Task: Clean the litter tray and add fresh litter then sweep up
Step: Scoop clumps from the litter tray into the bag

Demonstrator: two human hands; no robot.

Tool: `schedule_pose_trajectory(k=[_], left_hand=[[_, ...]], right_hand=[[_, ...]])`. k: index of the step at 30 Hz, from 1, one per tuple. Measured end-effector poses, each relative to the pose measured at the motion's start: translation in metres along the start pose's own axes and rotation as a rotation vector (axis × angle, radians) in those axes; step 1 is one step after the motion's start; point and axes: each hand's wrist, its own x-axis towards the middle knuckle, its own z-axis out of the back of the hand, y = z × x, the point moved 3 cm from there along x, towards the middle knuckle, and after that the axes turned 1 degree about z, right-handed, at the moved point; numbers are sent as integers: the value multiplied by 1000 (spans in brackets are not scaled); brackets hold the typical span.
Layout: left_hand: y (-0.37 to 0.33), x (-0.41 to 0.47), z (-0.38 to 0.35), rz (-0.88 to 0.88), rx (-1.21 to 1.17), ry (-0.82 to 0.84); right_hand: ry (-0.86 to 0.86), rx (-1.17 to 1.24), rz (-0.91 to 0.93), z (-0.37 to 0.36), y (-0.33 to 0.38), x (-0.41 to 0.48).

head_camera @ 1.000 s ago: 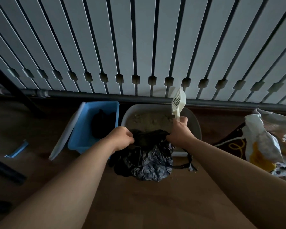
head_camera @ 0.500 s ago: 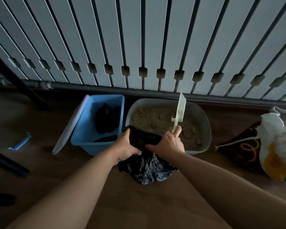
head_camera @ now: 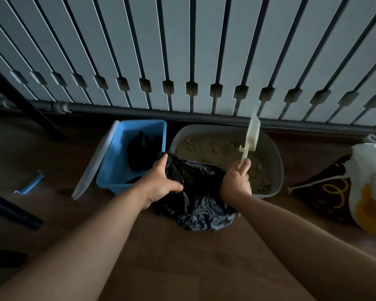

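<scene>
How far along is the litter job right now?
Done: the black bag sits open in front of the tray. In hand: the left hand grips the bag's left edge; the right hand holds its right edge plus the scoop, raised over the tray. Left: clumpy litter fills the tray, the litter sack lies unpoured to the right, and crumbs dot the floor.

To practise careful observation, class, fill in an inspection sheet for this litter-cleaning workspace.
Surface: wooden floor, litter crumbs beside the black bag.
Job's things: grey litter tray holding clumped litter; white scoop; black bag; litter sack at right.
Clutter: blue bin, lid leaning against it; blue clip.
Hands: left hand grips the black bag's rim; right hand holds the white scoop blade-up.
Cables: nothing seen.
Surroundings: white slatted panel, dark pipe below it.
</scene>
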Motion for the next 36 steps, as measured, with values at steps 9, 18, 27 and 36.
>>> schedule_pose_trajectory(k=[9,18,27,36], left_hand=[[-3,-16,-14,73,203,64],[-22,-14,-14,-48,117,39],[-8,-7,3,-14,260,-151],[2,-7,2,72,706,-199]], right_hand=[[176,254,13,25,-3,-6],[102,112,7,-9,21,-18],[111,14,-8,-11,-3,0],[229,-113,90,19,-48,5]])
